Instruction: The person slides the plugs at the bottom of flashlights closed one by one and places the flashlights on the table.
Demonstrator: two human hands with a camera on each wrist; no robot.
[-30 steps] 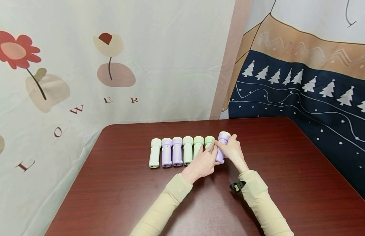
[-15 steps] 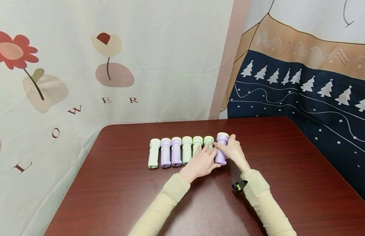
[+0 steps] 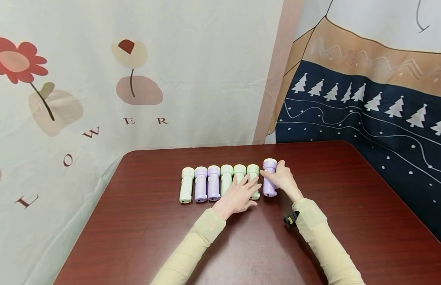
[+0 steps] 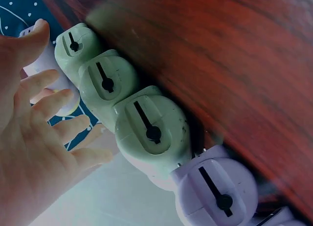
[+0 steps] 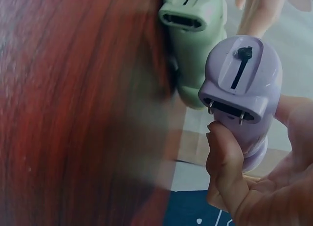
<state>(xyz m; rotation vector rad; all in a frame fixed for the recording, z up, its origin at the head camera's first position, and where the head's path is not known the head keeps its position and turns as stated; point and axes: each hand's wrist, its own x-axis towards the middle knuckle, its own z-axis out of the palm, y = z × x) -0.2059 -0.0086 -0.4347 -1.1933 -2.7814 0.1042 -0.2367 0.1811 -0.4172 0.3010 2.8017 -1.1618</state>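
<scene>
My right hand [image 3: 285, 180] grips a purple flashlight [image 3: 269, 188] at the right end of a row, thumb on one side and fingers on the other. In the right wrist view that flashlight [image 5: 242, 79] shows its tail with two metal plug prongs. My left hand [image 3: 237, 195] spreads its fingers over the nearby green flashlights and holds nothing. The rightmost green flashlight [image 3: 253, 170] lies just left of the purple one, a small gap between them. In the left wrist view, the open left palm [image 4: 44, 152] is beside several green flashlights [image 4: 152, 130].
Further left in the row lie two purple flashlights [image 3: 200, 186] and a pale green flashlight [image 3: 186, 187] at the end. All rest side by side on a dark red wooden table [image 3: 145, 229]. Printed curtains [image 3: 206, 71] hang behind it.
The purple flashlight in my right hand goes from tilted to nearly straight, in line with the row. My left hand has drawn back left, away from it, uncovering the rightmost green flashlight.
</scene>
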